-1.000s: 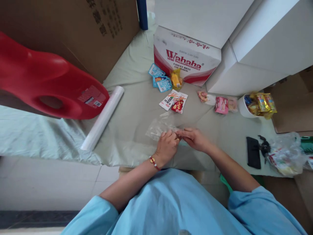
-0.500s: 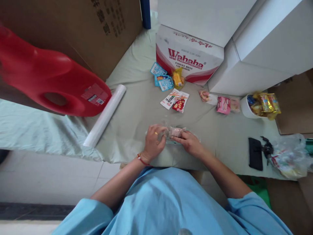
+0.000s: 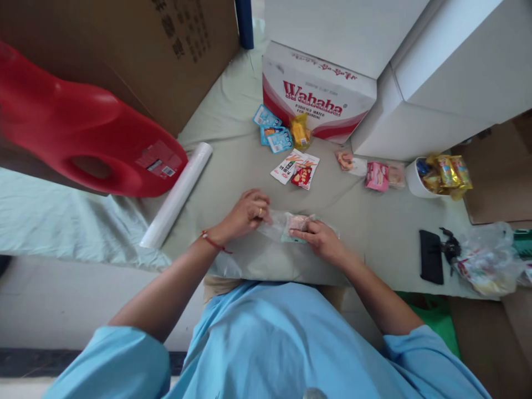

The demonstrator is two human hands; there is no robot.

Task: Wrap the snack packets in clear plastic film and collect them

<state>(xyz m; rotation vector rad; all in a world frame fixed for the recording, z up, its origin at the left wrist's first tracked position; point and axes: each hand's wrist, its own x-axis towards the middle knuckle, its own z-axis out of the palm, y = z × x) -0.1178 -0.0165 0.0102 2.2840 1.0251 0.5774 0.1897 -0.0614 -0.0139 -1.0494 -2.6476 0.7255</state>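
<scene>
Close to my body, my right grip [image 3: 322,238] is closed on the right end of a pinkish wrapped snack packet [image 3: 297,223], low over the cloth-covered worktop [image 3: 233,177]. My left grip [image 3: 251,210] pinches clear plastic wrapping [image 3: 274,224] that stretches from the packet's left side, so the packet lies between my grips, nearer the right one. Off to the right are a black phone [image 3: 431,256], keys [image 3: 450,246] beside it and a clear plastic bag [image 3: 486,263]. To the left lies a white roll [image 3: 177,197], with a red jug [image 3: 103,119] crowding that side. Beyond the packet come white-and-red sachets [image 3: 286,167], a pink packet [image 3: 376,177] and a white tub [image 3: 415,184] of gold-wrapped snacks [image 3: 449,172]. Farther, blue sachets [image 3: 279,142] and a yellow packet [image 3: 300,132] sit before the Wahaha carton [image 3: 320,83], which blocks the back.
</scene>
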